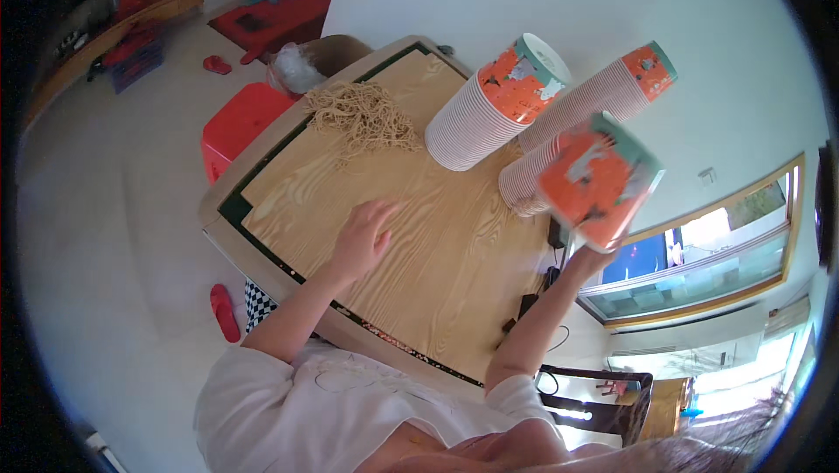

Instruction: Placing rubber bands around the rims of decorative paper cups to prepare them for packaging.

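My right hand (pixel 596 256) grips an orange paper tub (pixel 587 178) with a green base by its white rim. The tub is blurred and held upside down, in front of a stack of nested tubs (pixel 527 180) whose top it hides. Two taller stacks stand bottom-up on the wooden tabletop: one (pixel 476 128) at the far middle, the other (pixel 587 104) behind it to the right. My left hand (pixel 360 235) hovers over or rests on the table's left half, fingers apart, holding nothing. Beyond it lies a tangled heap of tan cords (pixel 363 117).
A red stool (pixel 240 124) stands against the table's left side, with a cardboard box (pixel 336 54) and a plastic bag (pixel 295 69) behind. A white wall rises past the stacks. Black cables and plugs (pixel 524 305) lie along the right edge, near a dark chair (pixel 603 399).
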The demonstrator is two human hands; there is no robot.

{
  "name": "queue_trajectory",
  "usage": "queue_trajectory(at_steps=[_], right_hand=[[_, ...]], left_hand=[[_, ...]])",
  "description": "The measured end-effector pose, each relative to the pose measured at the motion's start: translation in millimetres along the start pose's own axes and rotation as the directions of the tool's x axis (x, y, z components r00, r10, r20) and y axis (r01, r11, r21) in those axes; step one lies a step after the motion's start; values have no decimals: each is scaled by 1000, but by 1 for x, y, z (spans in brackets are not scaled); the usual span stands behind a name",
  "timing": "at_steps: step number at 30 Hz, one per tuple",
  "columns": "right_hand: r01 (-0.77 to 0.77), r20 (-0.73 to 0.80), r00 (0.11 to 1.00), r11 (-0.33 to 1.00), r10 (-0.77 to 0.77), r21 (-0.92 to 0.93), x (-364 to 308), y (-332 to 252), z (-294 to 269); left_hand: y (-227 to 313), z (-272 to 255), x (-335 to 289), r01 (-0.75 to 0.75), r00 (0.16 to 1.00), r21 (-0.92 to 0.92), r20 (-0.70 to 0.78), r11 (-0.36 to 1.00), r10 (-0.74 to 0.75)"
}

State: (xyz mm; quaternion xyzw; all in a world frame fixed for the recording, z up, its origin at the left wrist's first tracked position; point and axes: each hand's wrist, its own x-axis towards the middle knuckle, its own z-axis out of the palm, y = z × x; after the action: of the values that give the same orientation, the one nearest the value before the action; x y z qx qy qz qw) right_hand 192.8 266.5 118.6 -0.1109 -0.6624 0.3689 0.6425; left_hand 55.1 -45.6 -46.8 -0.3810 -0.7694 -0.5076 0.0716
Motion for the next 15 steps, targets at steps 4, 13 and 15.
queue_trajectory(at_steps=[4,13,15], right_hand=[[314,-97,935,923,-342,-224,103,24,1],[279,-144,913,841,-382,-463,195,88,16],[380,-42,883,765,-467,-520,204,112,10]], left_hand=[[-43,49,-23,-41,997,260,76,965,22],[-39,58,-24,-94,993,258,89,962,73],[-36,61,-22,-93,994,255,87,962,73]])
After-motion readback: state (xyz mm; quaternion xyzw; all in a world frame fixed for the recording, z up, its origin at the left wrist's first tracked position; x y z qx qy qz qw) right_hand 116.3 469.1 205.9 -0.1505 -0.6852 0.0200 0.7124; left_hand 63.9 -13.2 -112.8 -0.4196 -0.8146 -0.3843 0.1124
